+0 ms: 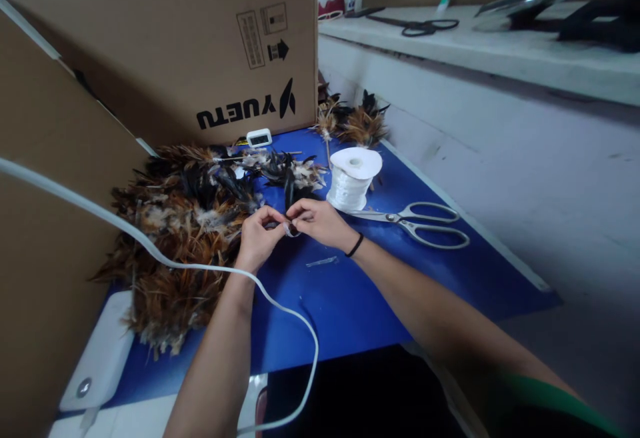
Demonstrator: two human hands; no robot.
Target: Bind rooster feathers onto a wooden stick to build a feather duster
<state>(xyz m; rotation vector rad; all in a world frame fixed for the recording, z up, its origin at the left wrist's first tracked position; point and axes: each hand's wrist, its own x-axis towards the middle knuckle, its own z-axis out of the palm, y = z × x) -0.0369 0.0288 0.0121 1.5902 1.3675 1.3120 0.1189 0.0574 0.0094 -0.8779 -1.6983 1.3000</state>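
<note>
My left hand (pixel 261 237) and my right hand (pixel 321 222) meet fingertip to fingertip over the blue mat, both closed in a pinch. Between them is a small, shiny, whitish strip (pixel 290 230), curled at its lower end. A dark feather (pixel 289 188) rises just beyond the fingertips; its base is hidden by my fingers. Left of my hands lies a large heap of brown and black feathers (pixel 185 245). Beyond my right hand stands a spool of white ribbon or cord (pixel 349 188). Metal scissors (pixel 413 219) lie to its right, blade tips near the spool.
A cardboard box (pixel 165 45) stands behind, with a small white digital display (pixel 259 138) before it. More feather bunches (pixel 364 125) lie at the back. A white cable (pixel 215 267) crosses over my left forearm. A clear strip (pixel 323 262) lies on the blue mat (pixel 350 318).
</note>
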